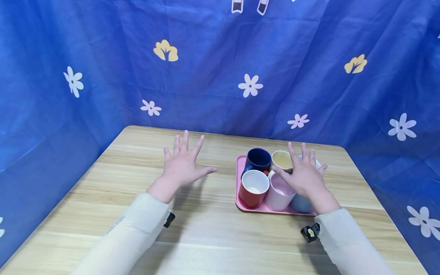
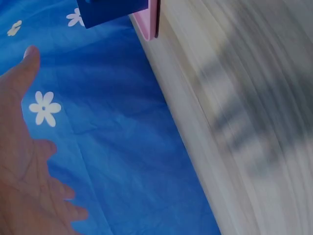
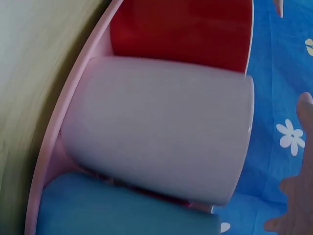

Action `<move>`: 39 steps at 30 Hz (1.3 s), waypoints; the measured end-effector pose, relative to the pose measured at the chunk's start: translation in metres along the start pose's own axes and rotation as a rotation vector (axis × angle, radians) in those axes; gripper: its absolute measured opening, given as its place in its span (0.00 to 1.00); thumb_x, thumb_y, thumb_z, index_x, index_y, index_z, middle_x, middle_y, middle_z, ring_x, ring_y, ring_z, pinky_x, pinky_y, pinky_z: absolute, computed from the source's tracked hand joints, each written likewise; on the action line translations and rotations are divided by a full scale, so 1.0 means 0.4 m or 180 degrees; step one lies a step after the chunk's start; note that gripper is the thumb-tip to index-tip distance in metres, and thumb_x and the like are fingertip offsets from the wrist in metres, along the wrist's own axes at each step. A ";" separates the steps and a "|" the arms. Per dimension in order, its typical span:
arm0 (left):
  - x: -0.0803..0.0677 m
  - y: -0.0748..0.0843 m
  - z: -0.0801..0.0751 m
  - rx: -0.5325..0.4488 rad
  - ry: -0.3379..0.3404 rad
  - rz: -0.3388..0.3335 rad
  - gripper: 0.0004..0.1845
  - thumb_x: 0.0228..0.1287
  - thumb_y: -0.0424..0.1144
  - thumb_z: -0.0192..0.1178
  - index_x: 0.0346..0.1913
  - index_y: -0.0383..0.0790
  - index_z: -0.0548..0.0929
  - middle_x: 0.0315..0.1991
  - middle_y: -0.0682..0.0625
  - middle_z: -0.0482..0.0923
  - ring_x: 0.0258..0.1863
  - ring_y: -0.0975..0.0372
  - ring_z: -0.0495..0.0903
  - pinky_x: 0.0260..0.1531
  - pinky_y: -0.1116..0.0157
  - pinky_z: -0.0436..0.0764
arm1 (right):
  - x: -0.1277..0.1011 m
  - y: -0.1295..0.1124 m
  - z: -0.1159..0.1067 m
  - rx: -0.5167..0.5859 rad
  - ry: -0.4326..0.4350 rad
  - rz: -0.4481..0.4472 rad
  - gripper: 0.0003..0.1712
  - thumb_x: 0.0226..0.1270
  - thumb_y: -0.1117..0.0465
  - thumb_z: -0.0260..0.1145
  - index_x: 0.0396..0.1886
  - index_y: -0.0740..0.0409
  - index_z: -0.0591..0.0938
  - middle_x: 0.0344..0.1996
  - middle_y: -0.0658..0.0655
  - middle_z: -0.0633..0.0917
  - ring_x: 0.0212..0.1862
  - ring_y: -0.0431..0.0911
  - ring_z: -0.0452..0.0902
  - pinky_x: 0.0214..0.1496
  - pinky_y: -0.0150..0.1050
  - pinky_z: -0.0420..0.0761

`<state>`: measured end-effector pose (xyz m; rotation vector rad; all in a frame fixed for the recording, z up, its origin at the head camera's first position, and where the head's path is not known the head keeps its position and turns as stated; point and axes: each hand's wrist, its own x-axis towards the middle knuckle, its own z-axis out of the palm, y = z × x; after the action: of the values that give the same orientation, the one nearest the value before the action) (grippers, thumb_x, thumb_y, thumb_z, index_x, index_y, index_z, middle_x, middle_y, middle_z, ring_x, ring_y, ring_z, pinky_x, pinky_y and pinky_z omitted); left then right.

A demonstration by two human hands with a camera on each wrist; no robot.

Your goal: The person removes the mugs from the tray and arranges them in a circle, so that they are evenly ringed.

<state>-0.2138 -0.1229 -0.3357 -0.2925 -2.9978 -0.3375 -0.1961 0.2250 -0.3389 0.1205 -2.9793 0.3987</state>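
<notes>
My left hand point(image 1: 180, 166) is spread over the bare wood left of a pink tray point(image 1: 238, 173), holding nothing. Fingers apart, my right hand point(image 1: 306, 179) hovers above the tray's right side and grips nothing. Several mugs stand upright on that tray. In front are a red mug point(image 1: 251, 195) with a white inside, a pale pink mug point(image 3: 156, 127) and a blue mug point(image 3: 122, 208). Behind them come a dark blue mug point(image 1: 259, 158), a cream mug point(image 1: 281, 157) and a pale-rimmed mug point(image 1: 318, 164), the last mostly hidden by my right hand.
The wooden table point(image 1: 113, 183) has rounded far corners. A blue curtain point(image 1: 206, 76) with white flowers and yellow plant prints hangs behind it and along both sides. Black straps point(image 1: 310, 232) show at the cuffs of both light sleeves.
</notes>
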 end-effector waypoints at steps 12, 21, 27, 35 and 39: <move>0.002 0.058 0.011 -0.0041 -0.0036 0.0143 0.57 0.46 0.82 0.46 0.76 0.60 0.42 0.74 0.40 0.25 0.71 0.42 0.28 0.59 0.33 0.32 | -0.009 0.054 -0.019 -0.0012 -0.0033 0.0153 0.56 0.59 0.23 0.46 0.77 0.47 0.40 0.72 0.73 0.39 0.69 0.73 0.28 0.49 0.82 0.32; -0.010 0.113 0.040 -0.0186 -0.0056 0.0268 0.58 0.45 0.79 0.52 0.76 0.57 0.46 0.75 0.40 0.31 0.72 0.43 0.32 0.61 0.34 0.39 | -0.012 0.099 -0.028 0.0061 0.0002 0.0277 0.56 0.59 0.24 0.47 0.77 0.48 0.40 0.71 0.74 0.41 0.68 0.74 0.30 0.50 0.82 0.34; -0.022 0.145 0.061 -0.0275 -0.0105 0.0381 0.59 0.42 0.81 0.52 0.76 0.57 0.45 0.75 0.41 0.32 0.72 0.44 0.34 0.62 0.36 0.40 | -0.020 0.130 -0.036 0.0036 -0.0009 0.0344 0.57 0.59 0.23 0.46 0.77 0.50 0.40 0.70 0.76 0.42 0.68 0.76 0.32 0.49 0.82 0.35; -0.037 0.180 0.082 -0.0420 -0.0135 0.0536 0.60 0.40 0.79 0.57 0.76 0.55 0.48 0.75 0.40 0.37 0.72 0.44 0.40 0.63 0.37 0.45 | -0.030 0.180 -0.037 0.0002 -0.0045 0.0443 0.56 0.62 0.25 0.44 0.76 0.55 0.39 0.68 0.80 0.44 0.66 0.78 0.35 0.48 0.83 0.40; -0.041 0.189 0.097 -0.0537 -0.0162 0.0568 0.61 0.39 0.79 0.58 0.76 0.55 0.49 0.75 0.41 0.41 0.72 0.45 0.43 0.64 0.39 0.46 | -0.034 0.204 -0.036 0.0035 -0.0075 0.0534 0.57 0.62 0.25 0.43 0.76 0.57 0.39 0.68 0.80 0.44 0.65 0.79 0.37 0.49 0.82 0.42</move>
<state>-0.1858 -0.0443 -0.3598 -0.5880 -2.9669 -0.5730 -0.1888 0.3080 -0.3481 -0.1255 -3.0209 0.4349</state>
